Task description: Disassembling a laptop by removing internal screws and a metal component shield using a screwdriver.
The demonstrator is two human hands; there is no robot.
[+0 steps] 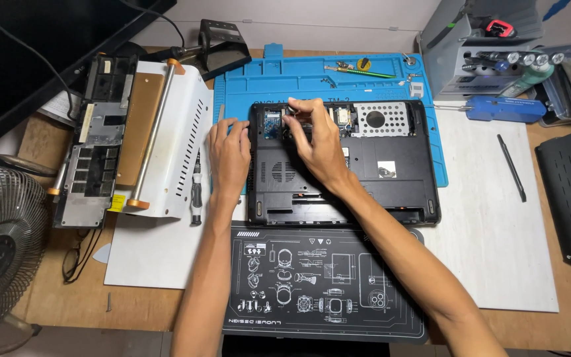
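A black laptop [365, 178] lies upside down on a blue work mat [285, 79], its bottom covers off and circuit boards showing along the far edge. My left hand [229, 155] rests flat on the laptop's left edge, fingers together, holding nothing. My right hand [315, 142] reaches into the open bay near the laptop's top left, fingertips pinched on a small part inside. What the fingers hold is too small to tell.
A black printed mat [325, 284] lies in front of the laptop. A screwdriver [196, 188] and a white perforated metal cover [180, 145] sit left, beside a black keyboard frame [94, 145]. A fan [1, 244] stands far left. A black stylus [511, 166] and blue tool [503, 109] lie right.
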